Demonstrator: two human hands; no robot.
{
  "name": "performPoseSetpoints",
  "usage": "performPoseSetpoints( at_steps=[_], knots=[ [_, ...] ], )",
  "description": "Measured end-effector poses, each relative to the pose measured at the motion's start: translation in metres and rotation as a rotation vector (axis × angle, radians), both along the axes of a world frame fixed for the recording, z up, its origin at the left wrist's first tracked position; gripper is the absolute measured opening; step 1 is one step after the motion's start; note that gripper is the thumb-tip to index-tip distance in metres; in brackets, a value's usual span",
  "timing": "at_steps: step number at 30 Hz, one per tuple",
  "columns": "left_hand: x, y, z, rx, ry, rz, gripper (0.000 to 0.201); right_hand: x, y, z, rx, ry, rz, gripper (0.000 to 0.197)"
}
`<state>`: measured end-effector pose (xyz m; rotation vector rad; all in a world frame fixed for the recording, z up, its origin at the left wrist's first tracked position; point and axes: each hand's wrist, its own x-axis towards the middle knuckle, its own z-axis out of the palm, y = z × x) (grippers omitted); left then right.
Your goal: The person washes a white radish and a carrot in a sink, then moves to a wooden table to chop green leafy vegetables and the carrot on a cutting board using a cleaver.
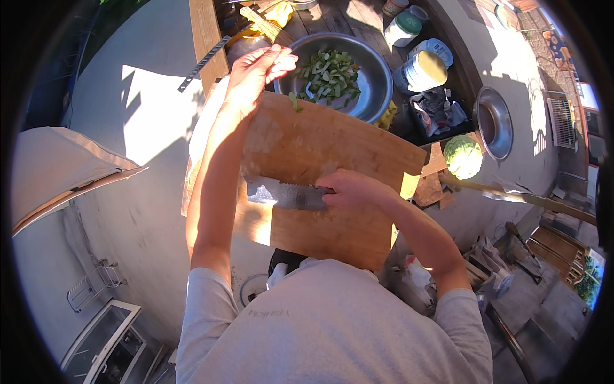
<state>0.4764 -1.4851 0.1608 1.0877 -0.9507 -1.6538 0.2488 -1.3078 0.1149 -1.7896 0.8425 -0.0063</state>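
Note:
My right hand [352, 189] grips the handle of a cleaver [284, 194], whose broad blade lies flat on or just over the wooden cutting board [339, 144], pointing left. Beyond the board stands a steel bowl [377, 83] holding chopped green leaves [331, 73]. At the bowl's left rim is my raised left hand [261, 72], its fingers drawn together. Whatever they may hold is too small to make out. Just below that hand, a small green leaf piece [295, 102] shows by the board's far edge.
White tubs [422, 72] and a black bin with crumpled cloth [438, 109] are right of the bowl. Further right, a cabbage [462, 157] sits below an empty steel basin [493, 123]. A straw brush [265, 25] and a perforated metal strip [203, 64] lie at the far left.

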Motion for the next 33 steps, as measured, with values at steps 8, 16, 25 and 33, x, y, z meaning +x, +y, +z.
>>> performPoseSetpoints(
  at_steps=[8,16,25,33],
  knots=[
    [-0.009,0.012,-0.007,-0.006,-0.006,0.070,0.032,-0.049,-0.119,0.016,-0.149,0.120,-0.540,0.022],
    [-0.046,-0.012,-0.082,0.414,0.403,0.324,0.058,-0.051,-0.060,0.019,0.116,-0.324,-1.062,0.006],
    [-0.092,-0.030,-0.072,0.466,0.735,-0.119,0.103,-0.065,-0.063,-0.006,0.278,-0.414,-1.032,0.008],
    [-0.089,-0.054,-0.102,0.572,0.541,-0.172,0.102,-0.082,-0.079,-0.001,0.129,-0.384,-1.286,0.008]
  ],
)
